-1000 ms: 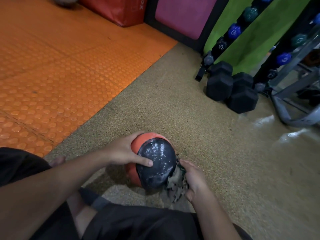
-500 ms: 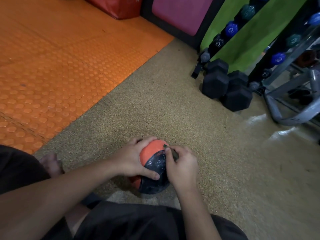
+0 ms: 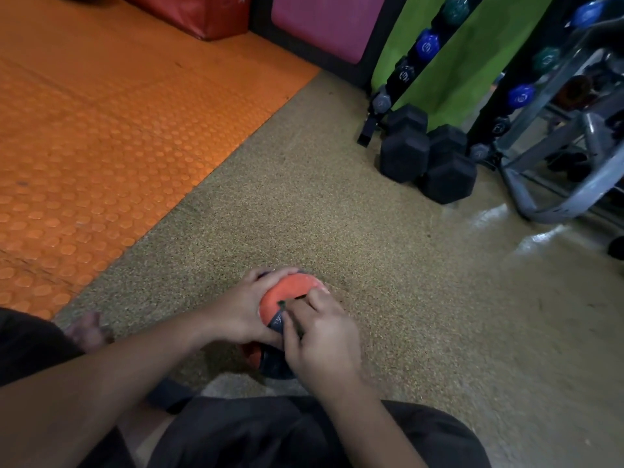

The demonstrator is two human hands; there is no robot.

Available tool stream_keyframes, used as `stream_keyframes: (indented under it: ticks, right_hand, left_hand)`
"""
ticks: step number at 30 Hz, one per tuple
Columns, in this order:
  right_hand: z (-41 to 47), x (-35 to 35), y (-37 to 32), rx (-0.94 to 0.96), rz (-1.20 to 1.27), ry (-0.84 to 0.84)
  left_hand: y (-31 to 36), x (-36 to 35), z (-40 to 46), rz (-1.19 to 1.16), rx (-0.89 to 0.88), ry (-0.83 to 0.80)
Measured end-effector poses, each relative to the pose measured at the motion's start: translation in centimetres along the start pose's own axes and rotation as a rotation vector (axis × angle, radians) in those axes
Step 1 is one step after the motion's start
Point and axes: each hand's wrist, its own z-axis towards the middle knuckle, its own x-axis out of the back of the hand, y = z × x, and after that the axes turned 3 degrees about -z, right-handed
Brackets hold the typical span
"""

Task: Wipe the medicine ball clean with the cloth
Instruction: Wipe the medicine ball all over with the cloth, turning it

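Observation:
The medicine ball [image 3: 287,293], orange with black panels, sits on the speckled tan floor just in front of my knees. My left hand [image 3: 241,314] grips its left side, fingers curled over the top and thumb across the front. My right hand [image 3: 322,336] lies over the ball's right and top, fingers bent, pressing the cloth [image 3: 283,304] against it. Only a small dark scrap of the cloth shows between my fingers; the remainder is hidden under the palm.
An orange studded mat [image 3: 101,136] covers the floor to the left. Black hex dumbbells [image 3: 425,157] lie at the foot of a dumbbell rack [image 3: 405,72] at the upper right, beside a grey metal frame [image 3: 553,197]. Red and pink pads [image 3: 317,25] stand at the back.
My right hand has come up from the ball's lower right side, where the cloth hung loose, onto the top of the ball. The ball has turned so its orange panel faces up.

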Motion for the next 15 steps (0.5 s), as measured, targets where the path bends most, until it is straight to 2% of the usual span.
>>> stream_keyframes:
  ticks: [6, 8, 10, 12, 15]
  right_hand:
    - [0.9, 0.6, 3.2, -0.251, 0.013, 0.123]
    - [0.9, 0.4, 1.2, -0.13, -0.099, 0.07]
    - [-0.2, -0.3, -1.3, 0.087, -0.16, -0.027]
    - [-0.2, 0.0, -0.8, 0.14, -0.163, -0.035]
    - [1.1, 1.0, 3.1, -0.095, -0.153, 0.097]
  left_hand:
    - [0.9, 0.1, 0.4, 0.066, 0.016, -0.022]
    - [1.0, 0.3, 0.6, 0.042, -0.004, -0.035]
    - [0.5, 0.5, 0.6, 0.048, -0.023, -0.051]
    - [0.4, 0.7, 0.5, 0.071, -0.027, -0.061]
    - [1.1, 0.8, 0.8, 0.096, 0.03, -0.063]
